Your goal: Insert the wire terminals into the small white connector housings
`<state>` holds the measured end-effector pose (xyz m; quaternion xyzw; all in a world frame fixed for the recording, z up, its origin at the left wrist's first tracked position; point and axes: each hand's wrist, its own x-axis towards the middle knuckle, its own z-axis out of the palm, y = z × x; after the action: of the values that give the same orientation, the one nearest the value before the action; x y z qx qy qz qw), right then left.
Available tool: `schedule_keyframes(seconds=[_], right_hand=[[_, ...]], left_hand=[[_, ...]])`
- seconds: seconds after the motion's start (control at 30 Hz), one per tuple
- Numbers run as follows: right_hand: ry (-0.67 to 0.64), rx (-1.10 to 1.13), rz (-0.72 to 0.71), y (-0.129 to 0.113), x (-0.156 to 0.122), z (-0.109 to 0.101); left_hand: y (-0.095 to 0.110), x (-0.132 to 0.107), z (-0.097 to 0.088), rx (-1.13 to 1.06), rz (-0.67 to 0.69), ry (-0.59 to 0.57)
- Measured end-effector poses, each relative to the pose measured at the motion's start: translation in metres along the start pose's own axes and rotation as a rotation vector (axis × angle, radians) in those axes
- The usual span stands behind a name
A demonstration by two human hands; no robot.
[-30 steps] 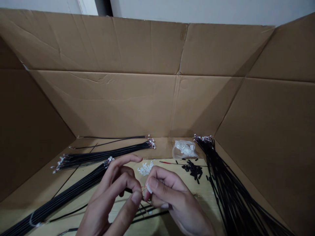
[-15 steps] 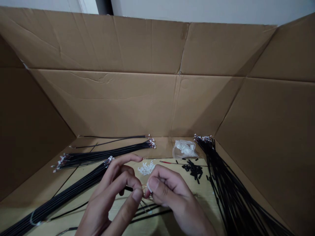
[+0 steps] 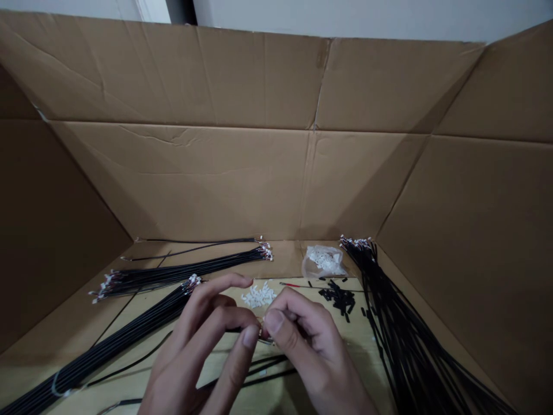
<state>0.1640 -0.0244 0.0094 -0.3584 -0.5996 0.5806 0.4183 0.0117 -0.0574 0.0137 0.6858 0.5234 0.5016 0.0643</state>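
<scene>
My left hand (image 3: 207, 346) pinches the end of a black cable (image 3: 233, 330) between thumb and fingers, its index finger raised and bent above. Thin light-coloured wires (image 3: 261, 331) come out at the fingertips and run toward the other hand. My right hand (image 3: 305, 340) is closed in a pinch right beside them, thumb against index finger. The small white connector seen there a moment earlier is now mostly hidden by these fingers. Just beyond the hands lies a pile of small white connectors (image 3: 258, 294). Below them, more black cables (image 3: 268, 369) lie on the table.
Tied black cables (image 3: 108, 346) lie at left, with another bundle (image 3: 185, 269) behind. A large cable bundle (image 3: 401, 323) runs down the right. Black sleeve pieces (image 3: 339, 298), a red-tipped thin tool (image 3: 291, 284) and a clear bag (image 3: 324, 262) lie beyond. Cardboard walls (image 3: 216, 178) surround the table.
My hands have come closer together, the left one shifting slightly right. The gap with the wires between the fingertips is smaller, and the white piece at my right fingertips is now covered.
</scene>
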Motion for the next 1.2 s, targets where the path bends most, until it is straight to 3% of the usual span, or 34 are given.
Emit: schedule_keyframes(seconds=[0.13,0.33,0.47,0.57,0.7,0.93,1.2], right_hand=[[-0.011,0.013,-0.058,-0.006,0.0,0.001],[-0.007,0.047,-0.127,-0.003,0.004,0.001],[-0.073,0.221,-0.115,0.001,0.008,-0.001],[-0.068,0.232,-0.134,0.003,0.009,-0.002],[-0.029,0.16,-0.124,0.001,0.008,-0.005],[0.127,-0.011,-0.068,-0.007,-0.005,-0.01],[0.124,-0.13,-0.138,-0.006,-0.01,-0.007]], left_hand=[[-0.009,0.002,-0.001,0.185,0.206,-0.063],[-0.015,0.003,-0.001,0.193,0.249,-0.03],[-0.016,0.003,-0.003,0.076,0.155,-0.019],[-0.017,0.005,-0.003,-0.009,0.069,-0.006],[-0.018,0.007,-0.003,-0.124,-0.033,-0.044],[-0.015,0.009,-0.004,-0.235,-0.12,0.025],[-0.01,0.011,-0.004,-0.254,-0.15,0.065]])
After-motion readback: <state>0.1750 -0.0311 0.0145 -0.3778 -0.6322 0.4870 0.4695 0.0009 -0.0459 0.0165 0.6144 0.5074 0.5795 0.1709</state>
